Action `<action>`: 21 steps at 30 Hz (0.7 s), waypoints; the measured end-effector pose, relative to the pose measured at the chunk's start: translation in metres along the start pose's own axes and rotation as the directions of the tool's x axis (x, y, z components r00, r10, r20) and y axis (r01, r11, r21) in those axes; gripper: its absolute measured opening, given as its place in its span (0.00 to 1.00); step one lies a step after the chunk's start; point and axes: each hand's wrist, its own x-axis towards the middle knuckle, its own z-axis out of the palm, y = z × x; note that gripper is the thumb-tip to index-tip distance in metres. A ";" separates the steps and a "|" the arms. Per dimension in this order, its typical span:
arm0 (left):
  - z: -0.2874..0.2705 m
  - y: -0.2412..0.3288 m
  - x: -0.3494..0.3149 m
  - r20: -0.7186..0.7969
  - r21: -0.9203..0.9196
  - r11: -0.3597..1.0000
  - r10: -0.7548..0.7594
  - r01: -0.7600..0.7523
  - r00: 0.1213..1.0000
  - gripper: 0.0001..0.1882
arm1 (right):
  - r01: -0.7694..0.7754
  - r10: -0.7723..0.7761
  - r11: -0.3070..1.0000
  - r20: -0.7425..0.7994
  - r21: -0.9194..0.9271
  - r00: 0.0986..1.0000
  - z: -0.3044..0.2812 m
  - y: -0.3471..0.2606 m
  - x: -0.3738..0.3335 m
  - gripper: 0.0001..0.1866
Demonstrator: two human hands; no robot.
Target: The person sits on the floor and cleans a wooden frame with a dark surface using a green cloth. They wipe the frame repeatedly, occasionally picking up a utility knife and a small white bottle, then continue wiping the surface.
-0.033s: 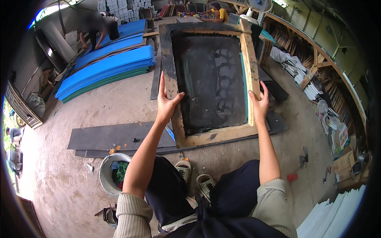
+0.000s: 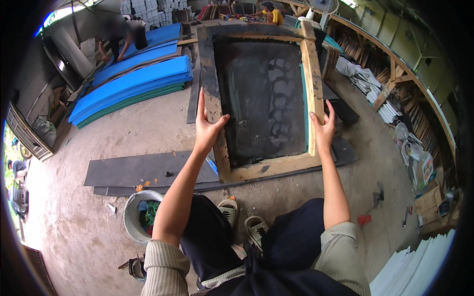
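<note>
A wooden screen-printing frame (image 2: pixel 276 167) is held up in front of me, its far end over the dark sheets. Dark mesh (image 2: pixel 247 93) fills it, with paler rounded shapes in a column on its right half. My left hand (image 2: pixel 210 124) grips the ink-blackened left rail, thumb on the upper face and index finger stretched along the outer side. On the bare-wood right rail, my right hand (image 2: pixel 323 127) holds with the thumb on top and fingers at the outer side. The fingers' undersides are hidden.
Dark flat sheets (image 2: pixel 138 168) lie on the floor beneath. By my left forearm stands a white bucket (image 2: pixel 129 217) with coloured cloths. Blue sheets (image 2: pixel 133 89) are stacked far left, where a person (image 2: pixel 116 42) bends over. Another person in yellow (image 2: pixel 274 17) is at the back.
The screen frame has tipped slightly, its far right corner appearing a little higher. Both hands keep their hold on the rails.
</note>
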 end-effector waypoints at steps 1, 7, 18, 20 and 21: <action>0.001 0.000 0.001 -0.004 0.018 1.000 0.017 -0.017 1.000 0.48 | -0.011 0.011 1.000 0.008 -0.015 1.000 -0.002 0.003 -0.001 0.33; -0.006 0.000 0.003 -0.029 0.087 0.994 0.070 -0.068 0.997 0.39 | 0.048 -0.048 0.990 0.003 -0.130 0.999 -0.006 -0.007 -0.007 0.30; -0.019 0.000 -0.009 -0.007 -0.125 0.959 -0.258 0.256 0.966 0.41 | 0.190 -0.194 0.970 -0.011 -0.153 0.981 -0.007 -0.044 -0.013 0.28; -0.019 0.001 -0.008 0.000 -0.091 0.975 -0.203 0.202 0.979 0.42 | 0.205 -0.212 0.971 -0.049 -0.126 0.976 -0.007 -0.044 -0.015 0.28; -0.019 0.000 -0.007 -0.006 -0.099 0.978 -0.187 0.185 0.982 0.42 | 0.212 -0.220 0.971 -0.066 -0.112 0.973 -0.006 -0.045 -0.016 0.28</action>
